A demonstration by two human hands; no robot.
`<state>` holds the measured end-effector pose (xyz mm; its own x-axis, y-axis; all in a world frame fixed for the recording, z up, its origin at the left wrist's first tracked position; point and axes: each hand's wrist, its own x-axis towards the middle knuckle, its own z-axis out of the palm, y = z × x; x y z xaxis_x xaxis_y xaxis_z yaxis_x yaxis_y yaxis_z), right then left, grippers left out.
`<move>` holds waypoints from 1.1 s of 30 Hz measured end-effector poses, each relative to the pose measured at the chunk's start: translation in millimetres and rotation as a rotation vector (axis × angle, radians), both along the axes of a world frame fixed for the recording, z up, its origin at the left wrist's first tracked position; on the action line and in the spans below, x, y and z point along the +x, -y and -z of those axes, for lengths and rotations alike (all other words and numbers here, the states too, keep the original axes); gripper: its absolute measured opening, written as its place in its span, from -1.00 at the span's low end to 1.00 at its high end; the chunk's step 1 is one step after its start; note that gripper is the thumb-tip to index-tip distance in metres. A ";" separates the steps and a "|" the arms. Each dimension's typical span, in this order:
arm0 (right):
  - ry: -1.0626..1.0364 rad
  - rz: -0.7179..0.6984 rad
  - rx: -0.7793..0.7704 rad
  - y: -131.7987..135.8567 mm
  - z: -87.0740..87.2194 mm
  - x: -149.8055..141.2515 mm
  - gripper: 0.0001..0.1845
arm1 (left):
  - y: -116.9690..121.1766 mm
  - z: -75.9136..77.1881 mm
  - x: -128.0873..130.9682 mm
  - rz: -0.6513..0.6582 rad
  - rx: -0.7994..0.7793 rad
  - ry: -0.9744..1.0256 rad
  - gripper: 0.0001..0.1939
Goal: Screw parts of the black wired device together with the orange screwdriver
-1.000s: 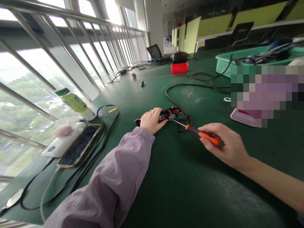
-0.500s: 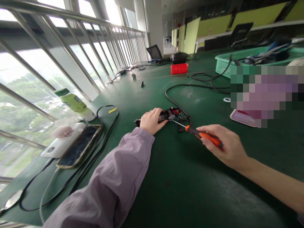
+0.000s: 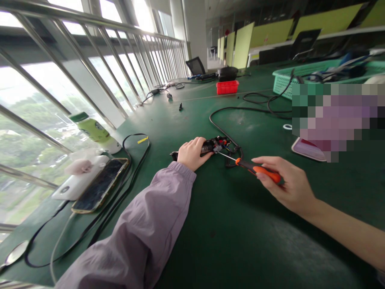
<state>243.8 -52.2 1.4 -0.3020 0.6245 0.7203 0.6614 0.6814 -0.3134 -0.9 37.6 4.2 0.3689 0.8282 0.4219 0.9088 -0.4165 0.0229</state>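
On the green table, my left hand [image 3: 191, 153] is closed around a black corded device [image 3: 221, 141] whose right end is opened up, showing coloured wires and small parts. The exact kind of device cannot be made out. My right hand [image 3: 285, 180] grips the orange and black handle of a screwdriver [image 3: 258, 169]. Its thin metal shaft points left, and the tip meets the exposed end of the device. Whether the tip sits in a screw is too small to tell. A black cable [image 3: 221, 127] runs from the device toward the back right.
To the left lie a phone [image 3: 100, 185], a white power bank [image 3: 78, 180], a black strap [image 3: 140, 160] and a green-capped bottle [image 3: 96, 132]. Behind are a red tray [image 3: 227, 87] and a green basket [image 3: 282, 84] with things in it. A metal railing [image 3: 90, 56] borders the left side.
My right hand's fingers have shifted slightly on the screwdriver handle, with the thumb a little lower. My left hand and the device have stayed in place.
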 end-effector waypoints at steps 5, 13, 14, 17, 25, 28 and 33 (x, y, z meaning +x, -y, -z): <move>-0.114 -0.033 0.143 -1.3 -0.7 -1.7 -0.55 | 0.3 -0.2 0.0 0.004 0.018 -0.007 -0.62; -0.010 -0.013 0.049 -0.3 -1.9 -0.7 -0.75 | 0.8 -0.9 0.5 -0.007 -0.014 -0.001 -0.62; -0.047 -0.004 0.063 -0.5 -1.0 -0.7 -0.68 | 0.6 -0.9 0.5 -0.008 -0.015 0.000 -0.62; -0.116 -0.027 0.120 -1.5 1.1 -0.5 -0.55 | 0.2 -0.5 0.2 -0.006 -0.013 -0.001 -0.62; -0.008 -0.016 -0.002 -0.8 1.4 0.2 -0.71 | 0.5 -0.5 0.5 -0.006 0.006 -0.013 -0.62; -0.066 0.015 0.101 -1.1 1.0 -1.0 -0.58 | 0.3 -0.7 0.3 -0.003 0.003 -0.010 -0.62; -0.003 -0.024 0.097 -1.5 -0.4 -0.9 -0.71 | -0.5 0.4 -0.2 0.004 0.000 0.001 -0.62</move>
